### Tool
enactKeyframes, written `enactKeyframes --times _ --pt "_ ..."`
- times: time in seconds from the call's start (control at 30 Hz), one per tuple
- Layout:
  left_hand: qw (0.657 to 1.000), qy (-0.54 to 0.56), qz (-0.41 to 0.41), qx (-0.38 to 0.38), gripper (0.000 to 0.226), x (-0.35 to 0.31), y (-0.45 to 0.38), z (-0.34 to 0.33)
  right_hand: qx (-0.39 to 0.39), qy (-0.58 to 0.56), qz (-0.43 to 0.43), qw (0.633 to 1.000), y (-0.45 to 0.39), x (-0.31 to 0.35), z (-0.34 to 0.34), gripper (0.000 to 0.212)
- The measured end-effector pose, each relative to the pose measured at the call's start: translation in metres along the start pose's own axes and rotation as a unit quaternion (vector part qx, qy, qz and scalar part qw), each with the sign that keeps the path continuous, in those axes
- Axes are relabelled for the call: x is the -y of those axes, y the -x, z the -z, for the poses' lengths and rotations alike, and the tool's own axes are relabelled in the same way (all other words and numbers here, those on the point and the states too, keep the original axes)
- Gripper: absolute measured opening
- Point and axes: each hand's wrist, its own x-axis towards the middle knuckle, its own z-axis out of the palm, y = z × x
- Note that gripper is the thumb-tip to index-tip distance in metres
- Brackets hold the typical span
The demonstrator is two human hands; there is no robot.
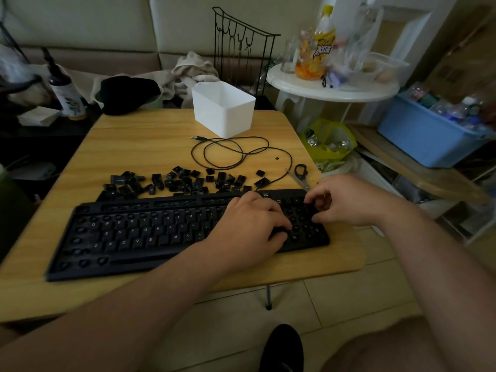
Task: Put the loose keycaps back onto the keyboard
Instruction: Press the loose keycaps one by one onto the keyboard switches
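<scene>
A black keyboard (pixel 139 232) lies along the near edge of the wooden table (pixel 139 146). Its letter keys are in place, while the top rows and the number pad at the right show bare sockets. Several loose black keycaps (pixel 182 181) are scattered just behind it. My left hand (pixel 252 224) rests palm down over the right part of the keyboard, fingertips pressing at the number pad. My right hand (pixel 346 200) hovers over the pad's far right corner with fingers curled; whether a keycap sits under them is hidden.
A white plastic bin (pixel 222 108) stands at the table's back. The keyboard's black cable (pixel 236 151) coils in front of it. Scissors (pixel 300 174) lie near the right edge. A round white side table (pixel 332 87) with bottles and a blue crate (pixel 426 138) stand to the right.
</scene>
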Motion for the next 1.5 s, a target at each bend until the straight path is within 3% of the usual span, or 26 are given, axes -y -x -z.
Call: enactKeyframes --times 0.47,0.6,0.8,0.9,1.1,1.27,1.5 --pt "1.0 0.0 -0.012 -0.015 0.025 0.002 0.003 -0.005 0.02 -0.01 -0.044 0.999 -0.004 0.008 -0.001 0.037" --pt "0.999 0.007 -0.028 -0.021 0.024 0.005 0.002 -0.003 0.019 -0.073 -0.047 0.996 -0.003 0.007 0.002 0.029" --pt "0.994 0.005 -0.106 0.002 0.021 0.031 -0.002 0.025 -0.14 -0.087 -0.025 0.986 -0.034 0.039 -0.007 0.018" --pt "0.993 -0.027 -0.115 0.005 0.02 0.053 0.002 0.043 -0.16 -0.076 -0.029 0.984 -0.06 0.059 -0.015 0.015" --pt "0.997 -0.015 -0.055 -0.056 0.018 0.084 0.01 0.06 -0.123 -0.052 -0.076 0.988 -0.091 0.077 -0.03 0.027" --pt "0.997 0.006 -0.062 -0.049 0.018 0.082 0.013 0.06 -0.124 -0.056 -0.088 0.987 -0.099 0.084 -0.028 0.013" --pt "0.996 0.047 -0.023 -0.069 0.019 0.09 0.017 0.064 -0.147 -0.085 -0.076 0.983 -0.098 0.086 -0.031 0.016"
